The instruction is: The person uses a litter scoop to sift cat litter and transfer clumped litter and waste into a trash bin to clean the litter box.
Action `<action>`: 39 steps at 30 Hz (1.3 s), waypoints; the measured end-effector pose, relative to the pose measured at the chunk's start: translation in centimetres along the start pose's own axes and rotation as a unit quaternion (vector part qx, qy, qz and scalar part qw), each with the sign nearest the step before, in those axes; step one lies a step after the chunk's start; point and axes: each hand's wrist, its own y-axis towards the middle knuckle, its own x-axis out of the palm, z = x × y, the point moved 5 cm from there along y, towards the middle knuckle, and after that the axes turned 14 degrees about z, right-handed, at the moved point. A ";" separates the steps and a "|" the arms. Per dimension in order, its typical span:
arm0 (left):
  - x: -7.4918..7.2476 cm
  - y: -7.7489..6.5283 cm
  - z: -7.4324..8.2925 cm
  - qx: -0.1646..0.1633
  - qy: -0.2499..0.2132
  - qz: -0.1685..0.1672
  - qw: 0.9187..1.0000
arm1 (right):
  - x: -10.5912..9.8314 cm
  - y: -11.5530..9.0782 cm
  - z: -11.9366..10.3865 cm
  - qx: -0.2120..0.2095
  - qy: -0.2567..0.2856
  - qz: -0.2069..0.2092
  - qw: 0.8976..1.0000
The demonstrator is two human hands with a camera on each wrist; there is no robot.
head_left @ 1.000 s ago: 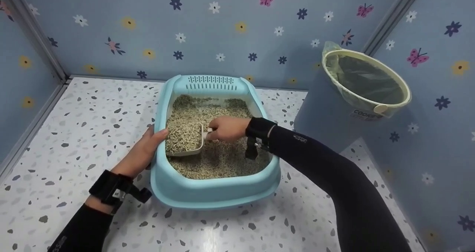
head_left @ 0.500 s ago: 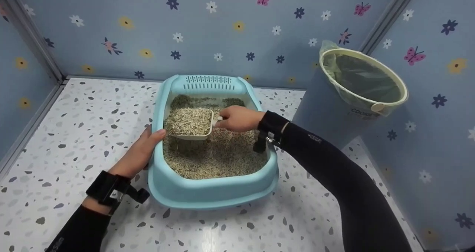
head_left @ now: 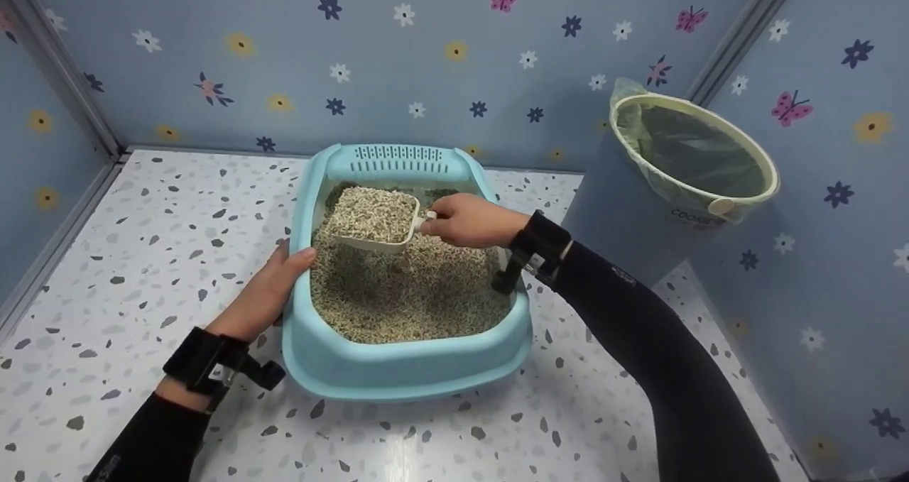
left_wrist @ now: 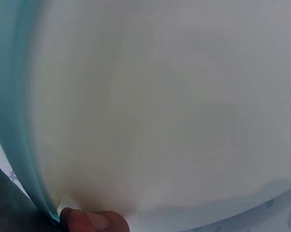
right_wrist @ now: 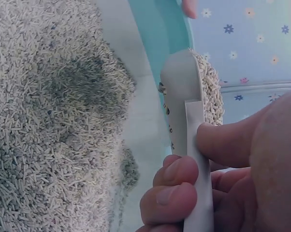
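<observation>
A light blue litter box [head_left: 405,361] stands on the floor, part-filled with pale pellet litter [head_left: 426,304]. My left hand [head_left: 270,290] grips its left side, thumb over the rim and the other fingers mostly hidden outside. In the left wrist view, fingertips [left_wrist: 99,221] show against the box's pale wall. A white litter scoop [head_left: 373,245] heaped with pellets hangs level over the back half of the litter. My right hand [head_left: 469,219] holds it by the handle. Small holes show in the scoop's underside in the right wrist view, with thumb and fingers [right_wrist: 172,200] around the handle [right_wrist: 196,121].
A bin [head_left: 618,212] with a cream rim and a pale green bag liner stands to the right of the box. Flower-patterned panels [head_left: 398,56] close off the back and both sides. The floor [head_left: 142,269] is speckled white.
My right hand has raised the loaded scoop out of the litter and moved it back and slightly right. The left hand keeps its grip on the box.
</observation>
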 end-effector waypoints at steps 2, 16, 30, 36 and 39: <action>-0.1 -0.1 0.0 -0.003 0.006 0.002 1.000 | -0.3 -0.2 0.1 0.007 0.016 0.002 1.000; -0.1 -0.1 0.0 0.010 -0.012 -0.001 1.000 | -3.6 -3.4 1.7 0.020 0.030 0.022 0.999; 0.1 0.0 -0.2 -0.010 0.009 0.003 1.000 | -4.1 -5.2 2.8 -0.022 0.021 0.046 0.999; 0.7 0.2 -0.4 -0.013 0.022 -0.015 1.000 | -5.2 -7.0 3.4 -0.006 -0.006 0.038 0.999; 0.6 0.0 -0.5 -0.011 0.011 -0.013 1.000 | -4.9 -6.4 2.9 -0.024 0.003 0.034 0.999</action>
